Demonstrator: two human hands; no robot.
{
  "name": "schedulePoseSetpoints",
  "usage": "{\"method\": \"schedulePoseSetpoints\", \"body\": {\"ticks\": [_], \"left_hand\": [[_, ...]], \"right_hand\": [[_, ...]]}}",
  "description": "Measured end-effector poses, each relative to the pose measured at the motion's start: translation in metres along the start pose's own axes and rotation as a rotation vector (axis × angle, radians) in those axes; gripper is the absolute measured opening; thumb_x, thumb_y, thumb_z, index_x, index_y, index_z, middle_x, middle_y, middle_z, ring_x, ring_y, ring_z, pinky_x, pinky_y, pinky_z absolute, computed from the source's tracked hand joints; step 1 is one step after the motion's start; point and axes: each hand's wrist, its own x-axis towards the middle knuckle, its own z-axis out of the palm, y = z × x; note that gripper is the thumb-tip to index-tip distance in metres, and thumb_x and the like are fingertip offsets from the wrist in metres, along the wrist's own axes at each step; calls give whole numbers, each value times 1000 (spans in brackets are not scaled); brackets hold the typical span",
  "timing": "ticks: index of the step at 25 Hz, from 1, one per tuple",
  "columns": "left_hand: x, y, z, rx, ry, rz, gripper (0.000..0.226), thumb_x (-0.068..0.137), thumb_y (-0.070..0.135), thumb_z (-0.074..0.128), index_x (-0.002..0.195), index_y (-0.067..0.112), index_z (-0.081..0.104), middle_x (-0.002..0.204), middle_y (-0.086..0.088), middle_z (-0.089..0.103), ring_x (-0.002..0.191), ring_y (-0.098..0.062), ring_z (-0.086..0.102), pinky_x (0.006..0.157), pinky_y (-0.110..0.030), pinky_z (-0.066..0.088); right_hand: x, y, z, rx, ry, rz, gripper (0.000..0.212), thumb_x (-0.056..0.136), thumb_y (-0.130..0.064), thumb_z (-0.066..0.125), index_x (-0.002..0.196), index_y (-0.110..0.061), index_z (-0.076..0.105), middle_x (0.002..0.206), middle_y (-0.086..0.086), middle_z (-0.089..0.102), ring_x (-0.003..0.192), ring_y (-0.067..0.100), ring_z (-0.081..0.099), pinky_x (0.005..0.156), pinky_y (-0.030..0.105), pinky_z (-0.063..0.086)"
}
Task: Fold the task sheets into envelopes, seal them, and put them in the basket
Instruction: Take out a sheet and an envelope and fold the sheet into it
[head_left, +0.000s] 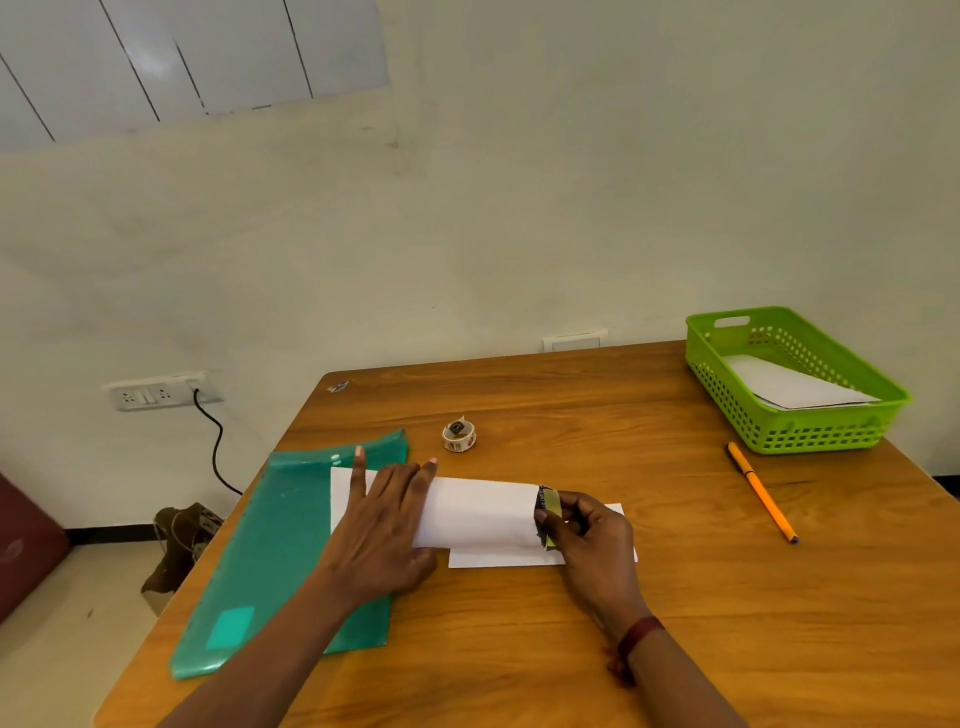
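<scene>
Wooden table (571, 649): basket (831, 434) holds one envelope; left hand (382, 525) flat on folded sheet (483, 512), right hand (587, 530) pinching sticker (549, 506), sealing underway.

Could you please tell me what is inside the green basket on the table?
The green basket holds white folded paper, seemingly a finished envelope, leaning against its far side. The near wall hides part of the bottom, so I cannot tell how many there are.

two bare forearms, no sleeves in view. the left hand (382, 525) wears nothing. a dark red band (640, 633) circles the wrist of the right hand (592, 535); no rings visible.
</scene>
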Motion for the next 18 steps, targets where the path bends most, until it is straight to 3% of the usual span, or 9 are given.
{"method": "schedulePoseSetpoints", "body": {"ticks": [3, 5, 8, 10, 13, 18], "left_hand": [[-6, -1, 7, -27, -6, -45, 97, 65, 63, 59, 145, 14, 35, 138, -9, 50, 128, -28, 46, 115, -65, 3], [-8, 0, 11, -62, 15, -87, 95, 66, 58, 61, 146, 14, 34, 142, -10, 46, 132, -29, 43, 115, -66, 3], [-13, -3, 14, -104, 61, -161, 92, 65, 52, 65, 143, 13, 37, 140, -11, 48, 131, -31, 45, 115, -68, 6], [-18, -5, 17, -128, 100, -191, 84, 68, 49, 64, 139, 11, 41, 134, -12, 53, 125, -30, 49, 114, -68, 7], [-27, -5, 26, -144, 130, -230, 77, 71, 47, 61, 136, 9, 44, 126, -11, 55, 118, -28, 53, 114, -69, 8], [-30, -3, 35, -195, 194, -328, 82, 67, 47, 65, 135, 7, 43, 127, -12, 56, 118, -29, 52, 114, -69, 10]], "right_hand": [[-2, -4, 1, -70, 53, -54, 19, 90, -18, 66, 107, -24, 71, 97, -13, 72, 88, 8, 67, 73, 28, 57], [-7, -10, 2, -178, 183, -114, 18, 91, -22, 64, 108, -23, 70, 100, -13, 71, 90, 6, 65, 69, 18, 51], [-11, -12, 1, -418, 335, -228, 21, 90, -11, 64, 109, -18, 70, 104, -7, 70, 95, 9, 62, 76, 21, 50], [-5, -8, -3, -631, 246, -305, 24, 88, -11, 63, 110, -20, 69, 108, -5, 69, 105, 15, 58, 82, 29, 49], [9, 4, -19, -937, 32, -424, 27, 87, -36, 52, 107, -27, 67, 109, -8, 67, 115, 22, 53, 86, 40, 45], [9, 11, -21, -1126, -183, -475, 49, 86, -66, 42, 117, -32, 61, 116, -11, 61, 119, 15, 49, 105, 50, 36]]}}
